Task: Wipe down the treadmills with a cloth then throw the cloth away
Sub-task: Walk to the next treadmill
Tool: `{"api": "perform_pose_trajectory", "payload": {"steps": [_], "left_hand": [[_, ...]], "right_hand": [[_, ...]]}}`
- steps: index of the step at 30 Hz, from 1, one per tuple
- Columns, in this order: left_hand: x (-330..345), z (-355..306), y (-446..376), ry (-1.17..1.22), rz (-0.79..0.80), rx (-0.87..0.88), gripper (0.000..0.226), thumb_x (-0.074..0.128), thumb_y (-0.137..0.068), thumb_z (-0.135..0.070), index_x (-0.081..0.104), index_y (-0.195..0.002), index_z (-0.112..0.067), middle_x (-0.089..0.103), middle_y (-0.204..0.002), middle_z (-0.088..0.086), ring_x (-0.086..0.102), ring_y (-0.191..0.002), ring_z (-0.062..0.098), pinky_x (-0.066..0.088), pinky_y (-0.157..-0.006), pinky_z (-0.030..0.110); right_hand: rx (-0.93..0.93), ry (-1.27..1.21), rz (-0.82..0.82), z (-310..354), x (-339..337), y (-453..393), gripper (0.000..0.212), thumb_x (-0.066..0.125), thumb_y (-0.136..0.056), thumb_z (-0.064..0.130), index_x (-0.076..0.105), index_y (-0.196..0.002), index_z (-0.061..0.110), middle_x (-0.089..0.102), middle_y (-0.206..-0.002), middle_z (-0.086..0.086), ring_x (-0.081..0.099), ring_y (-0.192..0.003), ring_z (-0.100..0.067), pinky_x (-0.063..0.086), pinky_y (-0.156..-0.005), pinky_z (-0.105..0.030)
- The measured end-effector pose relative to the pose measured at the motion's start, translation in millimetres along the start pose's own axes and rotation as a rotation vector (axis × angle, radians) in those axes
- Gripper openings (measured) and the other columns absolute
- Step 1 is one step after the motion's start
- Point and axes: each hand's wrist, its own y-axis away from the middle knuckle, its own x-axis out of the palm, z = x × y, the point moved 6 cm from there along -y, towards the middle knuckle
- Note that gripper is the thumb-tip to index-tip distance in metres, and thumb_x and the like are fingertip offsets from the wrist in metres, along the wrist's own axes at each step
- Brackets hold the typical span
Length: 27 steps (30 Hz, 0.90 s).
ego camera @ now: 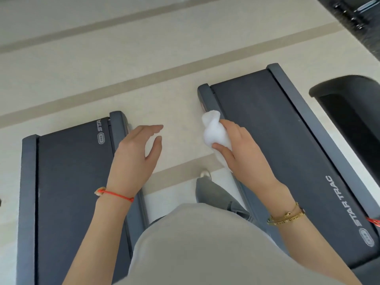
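While the person stands in the aisle between two machines, the widest thing in view is the pale floor (144, 58) with its tan stripes, running out ahead of them. On it lie the two treadmills. The right treadmill (277, 145) stretches away and to the left from the lower right, its long axis slanting up the frame, with a grey side rail (207, 99) on the aisle side. The left treadmill (70, 182) runs almost straight up the frame and ends nearer the person. A third dark machine (349, 112) shows at the far right edge.

The right hand (240, 153) is curled round a bunched white cloth (214, 132), thumb under it and fingers over the top, so the cloth sticks out up and to the left of the knuckles. It sits over the aisle-side rail of the right treadmill, near that deck's far end; whether the cloth actually touches the rail is hard to say from this angle, though it looks very close. The left hand (137, 149) hangs above the gap beside the left treadmill's rail, fingers loosely spread and holding nothing.

My reading is that the right hand is plainly the nearer one to the work. The rail runs lengthwise along the deck, so the next stroke likely follows that line, back toward the person or out to the end cap.
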Motion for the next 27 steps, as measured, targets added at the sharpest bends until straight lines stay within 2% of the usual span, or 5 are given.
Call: {"api": "perform_pose_trajectory", "payload": {"steps": [3,11,16,23,27], "left_hand": [[8,13,-50,-0.003,0.015,-0.016,0.028,0.055,-0.097,-0.011,0.066,-0.123,-0.011,0.067,-0.117,0.0,0.062,-0.107,0.019,0.052,-0.094,0.041],[23,29,-207,-0.019,0.02,-0.043,0.027,0.054,-0.098,-0.013,0.065,-0.123,-0.014,0.066,-0.117,-0.001,0.062,-0.107,0.014,0.051,-0.094,0.038],[25,30,-311,-0.006,-0.028,-0.014,0.026,0.056,-0.097,-0.012,0.067,-0.12,-0.014,0.066,-0.112,-0.004,0.054,-0.069,-0.006,0.047,-0.075,0.026],[32,54,-439,-0.017,-0.022,0.005,0.025,0.056,-0.097,-0.013,0.067,-0.12,-0.014,0.067,-0.113,-0.003,0.06,-0.086,0.012,0.047,-0.077,0.027],[38,79,-522,-0.026,-0.005,0.037,0.025,0.056,-0.096,-0.012,0.067,-0.119,-0.014,0.068,-0.112,-0.002,0.064,-0.09,0.016,0.053,-0.084,0.036]], "right_hand": [[0.005,0.009,-0.024,-14,-3,-52,0.048,0.056,-0.096,0.03,0.042,-0.139,0.014,0.055,-0.122,-0.003,0.041,-0.097,-0.01,0.027,-0.077,-0.015],[0.03,-0.011,-0.062,-51,-20,-210,0.048,0.055,-0.097,0.032,0.041,-0.139,0.013,0.055,-0.123,-0.002,0.043,-0.097,-0.011,0.033,-0.081,-0.022],[0.034,-0.027,-0.049,-65,-39,-315,0.045,0.054,-0.097,0.032,0.041,-0.138,0.017,0.054,-0.122,0.002,0.044,-0.098,-0.011,0.03,-0.075,-0.019],[0.036,-0.014,-0.046,-79,-46,-443,0.047,0.054,-0.097,0.033,0.04,-0.139,0.018,0.054,-0.123,0.003,0.037,-0.095,-0.003,0.028,-0.075,-0.017],[0.069,-0.01,-0.066,-90,-39,-514,0.046,0.055,-0.097,0.032,0.041,-0.138,0.017,0.055,-0.122,0.002,0.043,-0.101,-0.01,0.03,-0.078,-0.018]]}}
